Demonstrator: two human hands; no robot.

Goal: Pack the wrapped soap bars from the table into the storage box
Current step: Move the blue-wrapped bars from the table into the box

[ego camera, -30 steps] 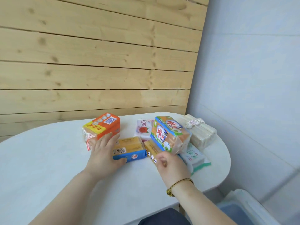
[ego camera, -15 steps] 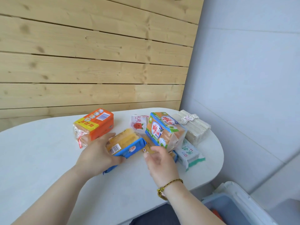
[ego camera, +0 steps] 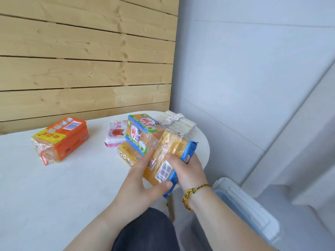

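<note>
The barcoded soap pack point(ego camera: 169, 153) has left the table point(ego camera: 72, 187), pinched by left hand point(ego camera: 143, 185) and right hand point(ego camera: 189, 172).

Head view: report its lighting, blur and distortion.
Head view: soft light, faint shadow under the orange plastic-wrapped soap pack on the white table; head view: wide lens slants the seams of the wooden plank wall; head view: small print blurred on the blue-and-yellow wrapped soap pack gripped by left hand and right hand.
</note>
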